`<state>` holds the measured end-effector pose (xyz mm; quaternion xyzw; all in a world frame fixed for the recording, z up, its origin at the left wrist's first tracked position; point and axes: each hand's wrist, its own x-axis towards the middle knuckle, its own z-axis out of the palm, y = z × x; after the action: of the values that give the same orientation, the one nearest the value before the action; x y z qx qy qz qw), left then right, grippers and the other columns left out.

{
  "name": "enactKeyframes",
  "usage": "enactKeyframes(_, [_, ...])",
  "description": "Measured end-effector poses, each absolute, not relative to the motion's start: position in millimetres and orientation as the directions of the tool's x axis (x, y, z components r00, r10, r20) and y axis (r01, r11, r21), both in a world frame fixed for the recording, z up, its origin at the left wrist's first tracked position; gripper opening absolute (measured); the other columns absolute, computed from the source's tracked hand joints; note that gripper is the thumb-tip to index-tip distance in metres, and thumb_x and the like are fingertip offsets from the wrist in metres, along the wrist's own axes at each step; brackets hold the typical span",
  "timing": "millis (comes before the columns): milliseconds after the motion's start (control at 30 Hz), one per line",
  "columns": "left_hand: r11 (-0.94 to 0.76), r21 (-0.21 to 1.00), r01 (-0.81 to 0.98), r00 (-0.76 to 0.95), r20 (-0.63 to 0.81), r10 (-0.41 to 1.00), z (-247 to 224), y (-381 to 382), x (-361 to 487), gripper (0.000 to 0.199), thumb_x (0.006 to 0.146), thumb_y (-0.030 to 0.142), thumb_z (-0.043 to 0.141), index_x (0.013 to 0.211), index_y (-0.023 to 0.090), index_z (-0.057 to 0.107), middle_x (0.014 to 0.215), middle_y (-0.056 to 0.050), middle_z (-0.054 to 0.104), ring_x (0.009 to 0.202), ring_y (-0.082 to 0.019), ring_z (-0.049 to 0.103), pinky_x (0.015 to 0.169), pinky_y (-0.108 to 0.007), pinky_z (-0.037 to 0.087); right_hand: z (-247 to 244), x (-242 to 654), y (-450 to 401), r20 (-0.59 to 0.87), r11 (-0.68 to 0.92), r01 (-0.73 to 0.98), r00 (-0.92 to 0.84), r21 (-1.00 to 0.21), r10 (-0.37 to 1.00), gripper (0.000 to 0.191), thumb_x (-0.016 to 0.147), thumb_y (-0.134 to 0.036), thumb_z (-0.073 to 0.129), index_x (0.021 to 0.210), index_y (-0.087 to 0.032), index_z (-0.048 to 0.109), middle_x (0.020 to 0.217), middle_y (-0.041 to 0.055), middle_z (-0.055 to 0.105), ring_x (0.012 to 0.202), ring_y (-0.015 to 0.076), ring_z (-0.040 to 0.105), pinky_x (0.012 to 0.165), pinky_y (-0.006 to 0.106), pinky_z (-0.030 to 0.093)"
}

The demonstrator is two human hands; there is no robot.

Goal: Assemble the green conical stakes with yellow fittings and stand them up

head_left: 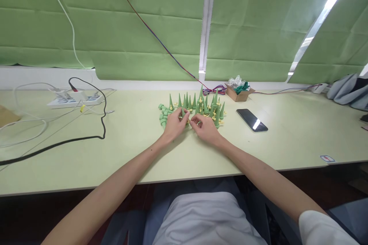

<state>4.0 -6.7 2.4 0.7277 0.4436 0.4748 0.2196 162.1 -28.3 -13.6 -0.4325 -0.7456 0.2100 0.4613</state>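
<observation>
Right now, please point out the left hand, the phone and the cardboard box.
Left hand (174, 124), head view: back of the hand.
Phone (251, 119), head view: middle of its dark face.
Cardboard box (240, 96), head view: its front wall.

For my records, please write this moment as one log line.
left hand: at green cone, grip unclear; right hand: beside left hand, grip unclear; nearby: more green cones, black phone, cardboard box

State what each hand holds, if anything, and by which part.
Left hand: seemingly a green cone, pinched by its sides; its base is hidden. Right hand: cannot be told.
</observation>
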Motion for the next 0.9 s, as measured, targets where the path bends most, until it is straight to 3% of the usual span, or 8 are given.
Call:
enactKeyframes(367, [-0.502, 0.740, 0.447, 0.131, 0.501, 0.855, 4.1, -6.5, 4.6, 0.022, 0.090, 0.040, 0.054, 0.088, 0.019, 0.060, 0.088, -0.004, 0.067, 0.072, -0.015, 0.059, 0.056, -0.025, 0.041, -14.1, 162.7, -27.2, 0.514, 0.538, 0.457, -0.188, -0.709, 0.837, 0.014, 0.090, -0.031, 0.054, 0.088, -0.019, 0.062, 0.080, 0.0023, 0.068, 0.052, 0.0112, 0.051, 0.058, 0.026, 0.042])
enactKeyframes(533, [-0.481, 0.780, 0.401, 0.112, 0.479, 0.871, 4.2, -6.0, 4.9, 0.024, 0.089, 0.042, 0.056, 0.088, 0.019, 0.059, 0.082, -0.003, 0.065, 0.065, -0.014, 0.056, 0.053, -0.025, 0.042, -13.5, 163.2, -27.1, 0.523, 0.540, 0.465, -0.179, -0.702, 0.833, 0.015, 0.091, -0.032, 0.054, 0.090, -0.019, 0.061, 0.082, 0.0025, 0.067, 0.052, 0.0107, 0.050, 0.057, 0.026, 0.040])
enactKeyframes(900, [-0.438, 0.809, 0.391, 0.249, 0.365, 0.897, 0.8, -4.4, 3.1, 0.025, 0.088, 0.042, 0.058, 0.100, 0.020, 0.055, 0.088, -0.002, 0.063, 0.043, -0.007, 0.048, 0.043, -0.024, 0.040, -16.2, 165.1, -24.4, 0.525, 0.529, 0.482, -0.157, -0.698, 0.837, 0.017, 0.093, -0.031, 0.051, 0.089, -0.019, 0.062, 0.080, 0.0015, 0.067, 0.050, 0.0109, 0.046, 0.057, 0.027, 0.037])
